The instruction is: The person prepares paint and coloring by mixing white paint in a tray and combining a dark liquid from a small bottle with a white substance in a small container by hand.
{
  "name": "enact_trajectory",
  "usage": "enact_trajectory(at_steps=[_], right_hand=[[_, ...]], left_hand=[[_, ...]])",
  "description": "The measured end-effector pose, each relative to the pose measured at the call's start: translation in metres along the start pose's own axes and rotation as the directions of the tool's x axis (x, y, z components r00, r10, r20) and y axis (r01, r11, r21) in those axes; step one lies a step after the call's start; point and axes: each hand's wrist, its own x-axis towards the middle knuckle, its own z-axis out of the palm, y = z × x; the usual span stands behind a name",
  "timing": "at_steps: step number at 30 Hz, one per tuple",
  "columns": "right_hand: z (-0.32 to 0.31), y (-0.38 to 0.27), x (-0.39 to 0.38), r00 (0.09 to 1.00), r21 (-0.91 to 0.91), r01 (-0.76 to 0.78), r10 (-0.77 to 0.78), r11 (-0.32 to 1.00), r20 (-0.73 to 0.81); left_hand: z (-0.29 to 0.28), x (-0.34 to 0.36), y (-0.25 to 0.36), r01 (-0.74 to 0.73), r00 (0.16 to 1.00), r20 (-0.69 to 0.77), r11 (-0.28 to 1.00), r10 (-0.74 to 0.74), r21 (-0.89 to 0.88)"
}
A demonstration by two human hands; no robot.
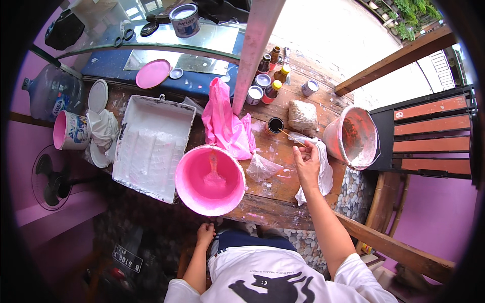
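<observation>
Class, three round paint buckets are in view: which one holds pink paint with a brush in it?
The pink bucket at the table's near edge; the others hold no brush.

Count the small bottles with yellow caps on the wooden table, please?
2. One yellow-capped bottle stands beside the small round tins, nearer the pink post; the other stands just behind it. A third brown bottle farther back may hide its cap.

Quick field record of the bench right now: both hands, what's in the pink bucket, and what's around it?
right hand: holds thin stick, tip at small dark jar; white rag under it
left hand: low, off table, holds nothing
pink bucket: pink paint, brush inside
left of it: white tray
behind it: pink bag
</observation>
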Motion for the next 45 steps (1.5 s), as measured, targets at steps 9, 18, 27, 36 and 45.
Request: enact_trajectory(at_steps=[9,18,27,36,45], right_hand=[[0.009,-0.020,0.018,0.994,-0.020,0.109,-0.110,0.994,-0.014],[0.010,-0.040,0.016,0.969,-0.212,0.226,-0.241,0.951,-0.050],[0.006,-0.036,0.018,0.975,-0.180,0.209,-0.220,0.961,-0.041],[0.006,-0.030,0.018,0.974,-0.244,0.209,-0.224,0.947,-0.035],[-0.002,-0.017,0.022,0.976,-0.308,0.212,-0.215,0.927,0.025]], left_hand=[[-0.015,0.004,-0.002,0.051,0.997,-0.049,0.995,-0.055,-0.080],[-0.012,0.011,-0.010,0.059,0.998,-0.029,0.991,-0.063,-0.120],[-0.022,0.019,-0.017,0.052,0.998,-0.036,0.989,-0.057,-0.136],[-0.026,0.019,-0.028,0.058,0.996,-0.056,0.983,-0.069,-0.173],[-0.026,0.028,-0.048,0.051,0.992,-0.103,0.989,-0.066,-0.138]])
